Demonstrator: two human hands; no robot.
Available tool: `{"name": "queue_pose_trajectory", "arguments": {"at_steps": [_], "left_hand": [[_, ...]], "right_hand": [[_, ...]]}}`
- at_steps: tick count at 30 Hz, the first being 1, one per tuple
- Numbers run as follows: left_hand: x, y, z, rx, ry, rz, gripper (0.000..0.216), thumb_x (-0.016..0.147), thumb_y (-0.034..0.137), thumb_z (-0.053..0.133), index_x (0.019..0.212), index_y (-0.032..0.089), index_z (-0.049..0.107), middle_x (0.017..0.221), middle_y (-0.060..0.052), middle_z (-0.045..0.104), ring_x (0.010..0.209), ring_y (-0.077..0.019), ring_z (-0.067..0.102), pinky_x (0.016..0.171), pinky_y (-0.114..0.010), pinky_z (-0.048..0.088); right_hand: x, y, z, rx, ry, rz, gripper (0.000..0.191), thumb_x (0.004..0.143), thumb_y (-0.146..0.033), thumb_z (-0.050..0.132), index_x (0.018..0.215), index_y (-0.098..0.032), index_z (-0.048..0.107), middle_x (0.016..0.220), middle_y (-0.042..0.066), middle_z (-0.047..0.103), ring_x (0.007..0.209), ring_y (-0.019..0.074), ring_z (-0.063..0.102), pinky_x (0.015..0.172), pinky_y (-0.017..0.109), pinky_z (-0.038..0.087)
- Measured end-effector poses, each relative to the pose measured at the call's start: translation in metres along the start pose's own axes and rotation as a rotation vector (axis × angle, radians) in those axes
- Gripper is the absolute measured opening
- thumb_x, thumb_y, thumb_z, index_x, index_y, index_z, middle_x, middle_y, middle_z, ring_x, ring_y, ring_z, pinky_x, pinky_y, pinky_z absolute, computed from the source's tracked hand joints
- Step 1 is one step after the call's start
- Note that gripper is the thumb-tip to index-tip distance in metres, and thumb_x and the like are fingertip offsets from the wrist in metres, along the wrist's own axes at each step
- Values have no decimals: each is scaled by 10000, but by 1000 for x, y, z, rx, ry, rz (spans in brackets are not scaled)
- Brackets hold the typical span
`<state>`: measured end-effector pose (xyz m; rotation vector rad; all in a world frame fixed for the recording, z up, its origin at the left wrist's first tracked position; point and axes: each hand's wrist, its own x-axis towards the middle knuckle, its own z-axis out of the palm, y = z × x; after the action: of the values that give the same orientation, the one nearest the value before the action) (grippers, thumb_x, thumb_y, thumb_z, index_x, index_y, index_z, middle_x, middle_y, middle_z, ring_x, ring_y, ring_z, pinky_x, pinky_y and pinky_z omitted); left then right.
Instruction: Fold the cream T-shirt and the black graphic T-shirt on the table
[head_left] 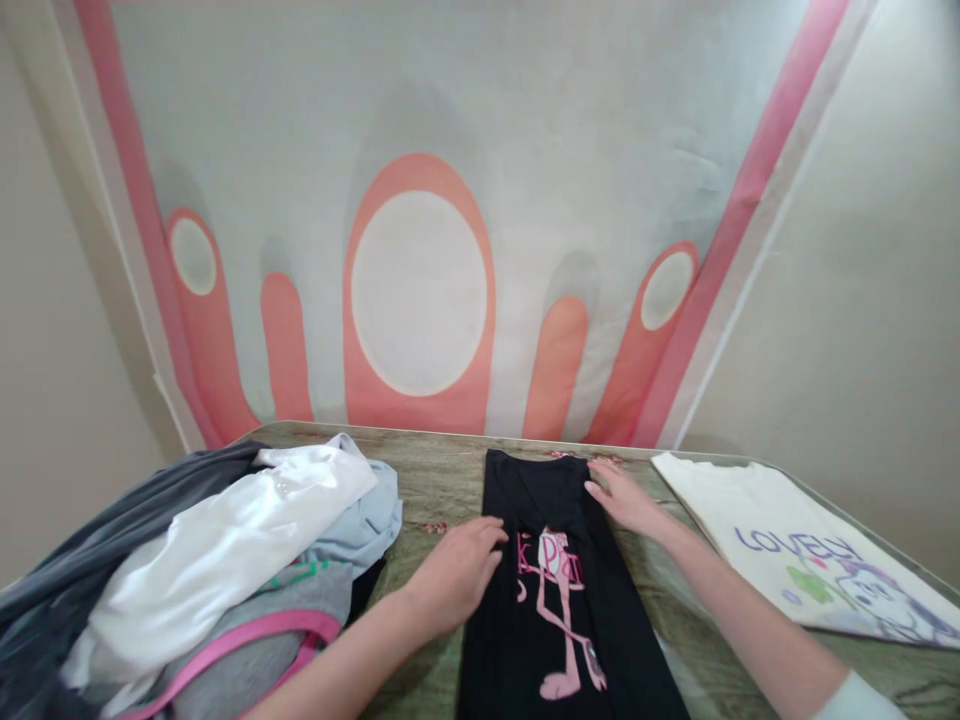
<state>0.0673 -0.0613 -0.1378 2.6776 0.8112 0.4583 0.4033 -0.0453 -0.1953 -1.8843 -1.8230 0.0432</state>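
Note:
A black T-shirt (555, 610) lies on the table with its sides folded inward, forming a long narrow strip. Part of its pink cartoon figure and pink lettering shows on the front. My left hand (461, 570) rests at the shirt's left edge, its fingertips touching the fabric and its fingers loosely bent. At the upper right corner, my right hand (619, 495) touches the edge near the collar with its fingers stretched out and slightly apart. No cloth shows gripped in either hand.
On the left is a loose heap of clothes, with a white garment (247, 540), a dark grey one (127, 520), a light blue one (367, 520) and a grey one with pink trim (247, 650). A white "LOVELY" T-shirt (757, 500) lies flat at right. Behind the wooden-patterned table (435, 480) stands a decorated wall (600, 150).

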Motion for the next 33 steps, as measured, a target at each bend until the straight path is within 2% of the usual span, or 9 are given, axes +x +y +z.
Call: {"name": "queue_pose_trajectory", "arguments": {"at_steps": [4, 8, 13, 16, 18, 21, 25, 28, 33], "left_hand": [[58, -31, 22, 85, 11, -46, 378, 905, 252, 312, 1224, 105, 450, 1346, -125, 384, 1244, -200, 332, 1036, -372, 243], [86, -59, 44, 167, 4, -104, 414, 910, 291, 292, 1272, 129, 411, 1388, -113, 321, 1280, -197, 271, 1044, -365, 216], [83, -74, 54, 219, 24, -74, 431, 918, 354, 264, 1315, 209, 349, 1407, -61, 296, 1295, -183, 237, 1049, -378, 186], [81, -79, 55, 207, 42, -94, 434, 913, 352, 277, 1315, 203, 350, 1394, -62, 322, 1281, -186, 270, 1045, -369, 195], [82, -84, 55, 187, 71, -114, 427, 910, 329, 287, 1306, 192, 367, 1378, -67, 351, 1269, -189, 293, 1041, -366, 207], [91, -95, 54, 133, 129, -153, 405, 894, 263, 315, 1276, 169, 411, 1337, -75, 411, 1247, -186, 330, 1032, -343, 233], [115, -114, 49, 85, 182, -227, 353, 851, 182, 370, 1174, 146, 509, 1215, -92, 528, 1141, -188, 454, 984, -308, 312], [135, -127, 45, 86, 209, -250, 327, 839, 195, 413, 1143, 152, 525, 1153, -94, 567, 1071, -193, 506, 937, -307, 363], [153, -141, 43, 59, 223, -181, 210, 827, 273, 480, 1008, 258, 586, 1082, -1, 596, 1041, -173, 508, 915, -302, 373]], "right_hand": [[-20, -8, 13, -94, -51, -23, 577, 853, -500, 311, 1340, -191, 329, 1426, 92, 256, 1296, 223, 242, 1053, 420, 193], [-24, -13, 16, -199, -181, -3, 574, 862, -551, 209, 1350, -262, 300, 1422, 46, 275, 1297, 225, 238, 1056, 481, 100], [-24, -17, 8, -296, -90, -7, 519, 873, -478, 273, 1297, -208, 399, 1367, 74, 376, 1270, 257, 276, 1027, 490, 159], [-27, -44, -9, -266, 30, -91, 377, 873, -358, 351, 1127, -164, 551, 1179, 106, 541, 1128, 249, 430, 952, 438, 288], [-33, -72, -20, -180, -6, -186, 307, 887, -289, 342, 950, -178, 622, 966, 77, 610, 936, 199, 524, 852, 369, 371], [-47, -114, -24, -59, -139, -362, 307, 891, -235, 356, 778, -195, 639, 799, 38, 596, 798, 155, 531, 781, 311, 396], [-63, -140, -10, 35, -219, -458, 263, 873, -182, 394, 842, -194, 655, 871, 43, 608, 841, 156, 527, 774, 293, 415], [-66, -141, -1, 99, -200, -454, 271, 865, -144, 395, 958, -194, 645, 995, 52, 611, 909, 160, 523, 813, 294, 426], [-66, -137, 4, 149, -155, -454, 287, 848, -114, 404, 996, -190, 638, 1034, 58, 618, 928, 164, 527, 818, 295, 448]]}}
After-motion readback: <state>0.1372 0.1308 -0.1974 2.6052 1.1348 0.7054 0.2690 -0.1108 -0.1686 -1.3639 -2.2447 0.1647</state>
